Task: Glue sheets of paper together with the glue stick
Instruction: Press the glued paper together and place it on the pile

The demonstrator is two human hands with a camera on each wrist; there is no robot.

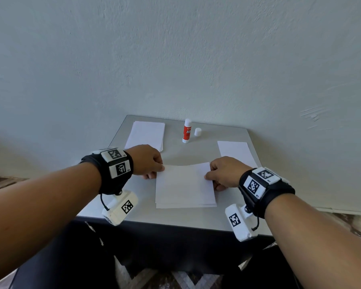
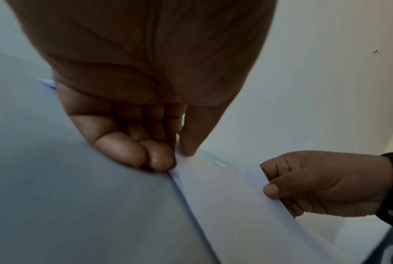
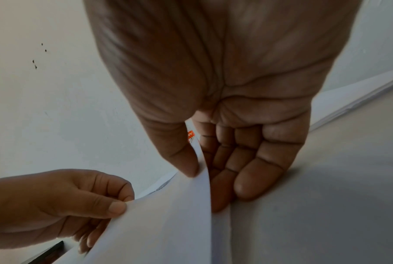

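A white sheet of paper sags between my two hands over other sheets lying on the grey table. My left hand pinches the sheet's left edge between thumb and fingers. My right hand pinches the right edge, thumb on top and fingers below. The sheet's far edge is raised, its near edge lies on the sheets beneath. The red-and-white glue stick stands upright and uncapped at the back of the table, its white cap beside it on the right.
A stack of white paper lies at the table's back left. Another white sheet lies at the right, near the table's edge. A pale wall rises right behind the table. Patterned floor shows below the front edge.
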